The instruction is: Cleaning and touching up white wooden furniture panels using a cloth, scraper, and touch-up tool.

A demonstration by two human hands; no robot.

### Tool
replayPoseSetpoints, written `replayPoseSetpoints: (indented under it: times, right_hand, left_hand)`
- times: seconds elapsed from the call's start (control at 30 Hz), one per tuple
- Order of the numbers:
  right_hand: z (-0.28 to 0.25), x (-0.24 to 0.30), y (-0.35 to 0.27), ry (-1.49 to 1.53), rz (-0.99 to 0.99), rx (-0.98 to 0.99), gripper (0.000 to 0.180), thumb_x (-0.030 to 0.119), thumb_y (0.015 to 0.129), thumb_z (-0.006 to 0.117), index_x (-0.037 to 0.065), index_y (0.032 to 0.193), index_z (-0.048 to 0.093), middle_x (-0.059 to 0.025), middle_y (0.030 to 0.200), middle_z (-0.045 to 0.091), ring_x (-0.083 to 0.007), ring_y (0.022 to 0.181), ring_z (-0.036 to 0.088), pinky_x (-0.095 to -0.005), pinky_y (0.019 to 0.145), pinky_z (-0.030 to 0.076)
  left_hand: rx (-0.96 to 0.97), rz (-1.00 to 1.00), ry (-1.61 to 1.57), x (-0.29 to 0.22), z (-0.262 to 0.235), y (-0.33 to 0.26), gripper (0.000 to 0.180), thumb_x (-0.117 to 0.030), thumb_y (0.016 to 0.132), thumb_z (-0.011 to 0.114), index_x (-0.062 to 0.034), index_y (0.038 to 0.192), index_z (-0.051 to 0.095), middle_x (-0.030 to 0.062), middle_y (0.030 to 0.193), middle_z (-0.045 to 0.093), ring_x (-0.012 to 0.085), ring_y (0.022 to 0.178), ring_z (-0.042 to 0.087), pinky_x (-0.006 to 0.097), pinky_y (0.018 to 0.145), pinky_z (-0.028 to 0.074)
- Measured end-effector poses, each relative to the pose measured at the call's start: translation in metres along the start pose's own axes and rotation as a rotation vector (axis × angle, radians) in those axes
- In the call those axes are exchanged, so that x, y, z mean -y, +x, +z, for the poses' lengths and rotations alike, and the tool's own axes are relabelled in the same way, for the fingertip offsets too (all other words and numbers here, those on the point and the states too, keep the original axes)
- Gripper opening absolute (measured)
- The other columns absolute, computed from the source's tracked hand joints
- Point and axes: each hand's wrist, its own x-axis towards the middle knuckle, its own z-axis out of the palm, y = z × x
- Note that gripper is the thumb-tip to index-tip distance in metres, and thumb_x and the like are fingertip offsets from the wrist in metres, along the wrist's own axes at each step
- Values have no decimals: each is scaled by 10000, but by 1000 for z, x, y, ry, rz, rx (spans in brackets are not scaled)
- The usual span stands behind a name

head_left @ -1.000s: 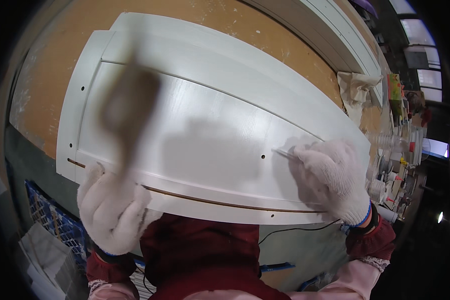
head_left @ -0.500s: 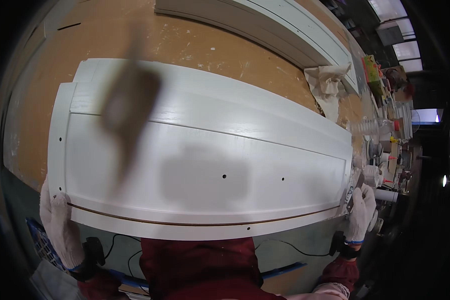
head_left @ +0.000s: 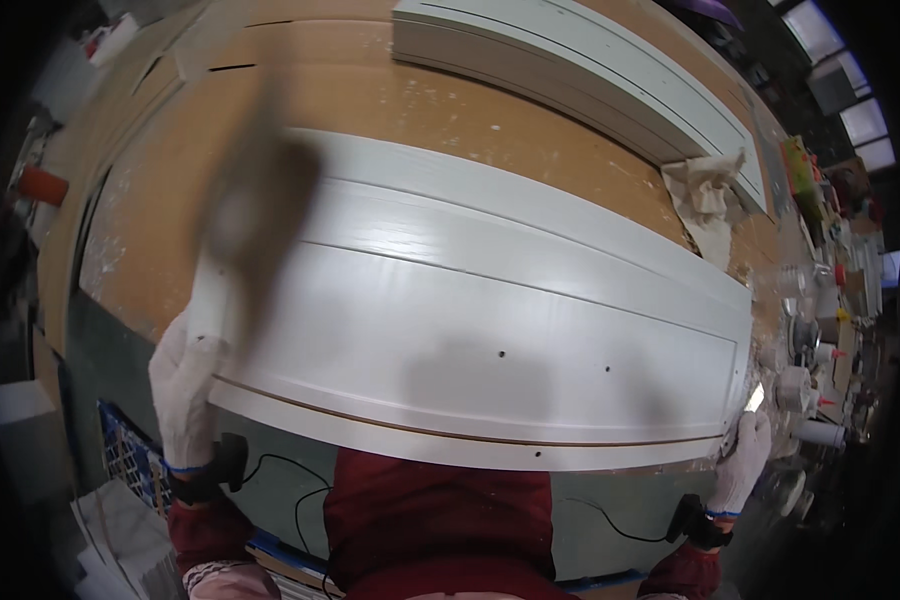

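A long white panel (head_left: 450, 320) with a recessed centre, a groove along its near side and several small holes lies in front of me. My left hand (head_left: 187, 390), in a white knit glove, is closed around the panel's left end near the front corner, thumb on top. At the front right corner my right hand (head_left: 742, 462), also gloved, is closed against the panel's end. A small shiny piece (head_left: 755, 397) shows by its fingertips; I cannot make out what it is. A dark blur covers the panel's far left part.
The brown worktable (head_left: 440, 110) is spotted with white paint. A long pale moulded piece (head_left: 570, 75) lies at the back, with a crumpled beige cloth (head_left: 708, 195) at its right end. Bottles and rolls (head_left: 795, 385) crowd the right side. A blue crate (head_left: 130, 450) stands below left.
The whole scene, panel and hands included, has shifted right in the picture as the view turned. Both hands stay at the panel's two ends. The dark blur stays in place.
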Motion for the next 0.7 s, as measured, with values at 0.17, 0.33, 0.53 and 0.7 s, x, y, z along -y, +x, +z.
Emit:
replayPoseSetpoints:
  times: [0.17, 0.33, 0.53, 0.7]
  right_hand:
    - [5, -8, 0, 38, -9, 5, 151, 133, 990, 472, 37, 880, 510, 31, 791, 456, -55, 709, 430, -238, 635, 370]
    - [7, -25, -13, 90, -23, -81, 188, 177, 1007, 452, 29, 913, 521, 20, 824, 483, -70, 756, 467, -245, 687, 401]
    - [31, -27, -56, 604, 44, -224, 149, 183, 1000, 520, 81, 893, 537, 19, 902, 506, -74, 814, 497, -245, 723, 438]
    - [9, -23, -87, 321, -337, -253, 183, 78, 985, 499, -72, 1072, 558, -144, 986, 560, -272, 877, 556, -357, 799, 473]
  left_hand:
    - [-157, 16, 7, 31, -13, -29, 582, -284, 869, 611, 102, 1292, 508, 89, 1120, 626, 141, 979, 587, 263, 869, 446]
    - [-158, 35, 70, 65, -26, -45, 631, -296, 859, 635, 109, 1317, 475, 35, 1022, 608, 67, 809, 527, 203, 728, 425]
    - [-140, 90, -90, 82, -45, -64, 589, -302, 920, 595, 79, 1344, 446, 112, 1166, 601, 168, 1025, 596, 288, 900, 470]
    - [-275, 271, 45, 92, -74, -81, 538, -350, 1007, 476, 55, 1357, 424, 119, 1215, 566, 182, 1086, 569, 296, 926, 460]
